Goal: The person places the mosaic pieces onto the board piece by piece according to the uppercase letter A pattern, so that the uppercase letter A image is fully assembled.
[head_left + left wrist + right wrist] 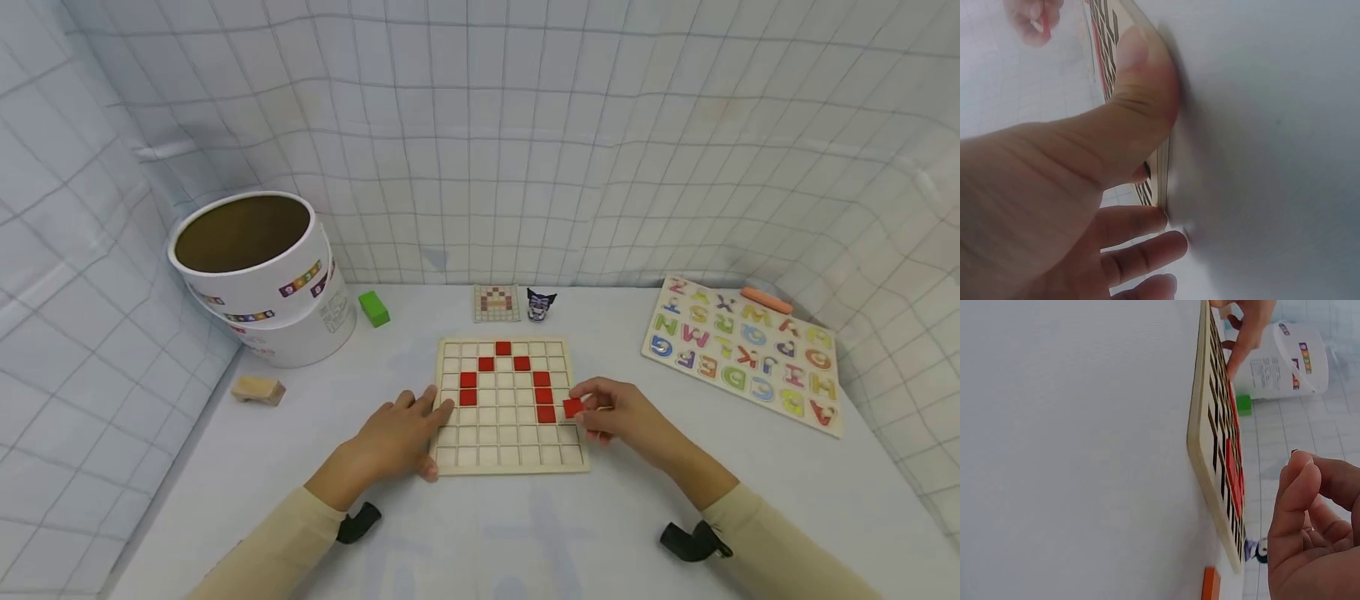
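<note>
Wooden grid board (510, 407), pale unfinished ply, square, shallow square cells, sits flat at centre of the head view on a matte white table (480, 533). Glossy red square tiles (504, 348) fill some cells in an arch: one at top, stepping down both sides.

Left hand (397, 437) lies on the board's lower-left edge, fingers straight and spread, pressing down, gripping nothing. Left wrist view: thumb (1141, 94) laid flat along the board (1161, 169) rim, other fingers on the table just beside the corner.

Right hand (622, 417) at the board's right edge, centre-right of frame, thumb and forefinger pinching one loose red tile (573, 407). Tile is at the fingertips, over the rightmost column, just beside the lowest tile of the arch's right leg; whether it touches the board, can't tell. Right wrist view: fingers (1300, 487) curled, lower right of frame, board (1216, 456) seen edge-on in front of them; tile itself not visible there.

Rest of frame:
- Cardboard tub (258, 267), white cylinder, brown inside, tilted, upper left.
- Green block (373, 308) just right of it.
- Plain wood block (258, 390) at left table edge.
- Small pattern card (497, 303) and a small dark-eared figurine (540, 305) behind the board.
- Alphabet puzzle board (742, 354), coloured letters, right side; orange stick (767, 300) at its far edge.
- Backdrop: white grid-print cloth, wrinkled.
</note>
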The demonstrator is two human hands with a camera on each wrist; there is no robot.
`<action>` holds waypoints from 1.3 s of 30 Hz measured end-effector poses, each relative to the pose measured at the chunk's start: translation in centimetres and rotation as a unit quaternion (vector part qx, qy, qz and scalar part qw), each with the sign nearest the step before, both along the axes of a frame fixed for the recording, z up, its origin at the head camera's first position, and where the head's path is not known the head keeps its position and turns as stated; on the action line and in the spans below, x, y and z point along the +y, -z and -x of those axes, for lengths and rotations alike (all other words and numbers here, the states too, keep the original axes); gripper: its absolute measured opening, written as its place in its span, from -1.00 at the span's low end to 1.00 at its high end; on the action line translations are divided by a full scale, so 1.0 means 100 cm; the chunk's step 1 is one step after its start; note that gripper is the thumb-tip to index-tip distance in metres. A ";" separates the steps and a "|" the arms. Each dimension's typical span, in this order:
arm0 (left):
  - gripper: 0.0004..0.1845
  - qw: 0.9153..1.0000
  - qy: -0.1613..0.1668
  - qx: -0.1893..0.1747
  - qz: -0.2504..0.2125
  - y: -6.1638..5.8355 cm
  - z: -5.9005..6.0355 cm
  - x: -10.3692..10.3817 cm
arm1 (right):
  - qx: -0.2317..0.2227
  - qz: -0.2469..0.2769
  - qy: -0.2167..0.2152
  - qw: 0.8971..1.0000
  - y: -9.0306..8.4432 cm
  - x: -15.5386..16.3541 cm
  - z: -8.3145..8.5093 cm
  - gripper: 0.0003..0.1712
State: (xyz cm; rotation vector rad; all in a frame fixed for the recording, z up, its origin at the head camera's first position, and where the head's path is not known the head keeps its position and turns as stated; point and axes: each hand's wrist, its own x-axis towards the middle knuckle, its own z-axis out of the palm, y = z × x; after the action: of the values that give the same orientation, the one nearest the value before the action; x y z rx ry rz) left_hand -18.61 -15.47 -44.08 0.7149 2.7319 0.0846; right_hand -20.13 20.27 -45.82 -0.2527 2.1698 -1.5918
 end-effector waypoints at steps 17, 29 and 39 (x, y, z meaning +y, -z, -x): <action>0.09 1.000 0.018 0.015 -0.016 0.009 0.007 0.003 | 0.106 -0.189 -0.105 0.971 0.001 -0.140 0.028 -0.79; 0.09 1.000 0.008 0.014 -0.021 0.008 0.004 -0.001 | 0.150 -0.160 -0.081 0.972 -0.006 -0.111 0.019 -0.75; 0.08 1.000 0.006 0.017 -0.016 0.004 -0.001 -0.003 | 0.069 -0.164 0.047 0.983 0.002 0.064 -0.004 -0.55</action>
State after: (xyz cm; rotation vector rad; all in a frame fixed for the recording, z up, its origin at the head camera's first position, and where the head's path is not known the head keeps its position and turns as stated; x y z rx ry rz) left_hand -18.56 -15.77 -44.50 0.7494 2.7645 0.1129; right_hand -19.76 26.72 -46.07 -0.1629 2.5423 -1.2666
